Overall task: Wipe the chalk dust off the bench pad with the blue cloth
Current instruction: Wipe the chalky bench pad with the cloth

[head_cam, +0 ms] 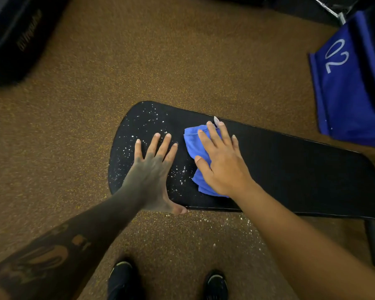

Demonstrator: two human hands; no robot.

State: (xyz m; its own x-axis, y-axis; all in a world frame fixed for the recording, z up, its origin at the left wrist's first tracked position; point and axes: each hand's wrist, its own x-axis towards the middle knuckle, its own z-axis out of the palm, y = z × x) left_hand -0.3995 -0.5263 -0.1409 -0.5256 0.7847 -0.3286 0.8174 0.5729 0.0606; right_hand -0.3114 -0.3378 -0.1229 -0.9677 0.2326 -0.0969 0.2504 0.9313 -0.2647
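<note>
A black bench pad (290, 169) lies across the view, its rounded left end speckled with white chalk dust (143, 124). My left hand (152, 167) rests flat on that dusty end, fingers spread, holding nothing. My right hand (221, 163) presses flat on a crumpled blue cloth (193, 146) near the middle of the pad, just right of the dust. A small white tag sticks up from the cloth by my fingertips. The pad to the right of the cloth looks dark and free of specks.
Brown speckled floor (139, 61) surrounds the bench, with some chalk specks below the pad's near edge. A blue fabric item marked "02" (344, 83) sits at the right. A dark bag (13, 40) lies at top left. My two shoes (121, 280) show at the bottom.
</note>
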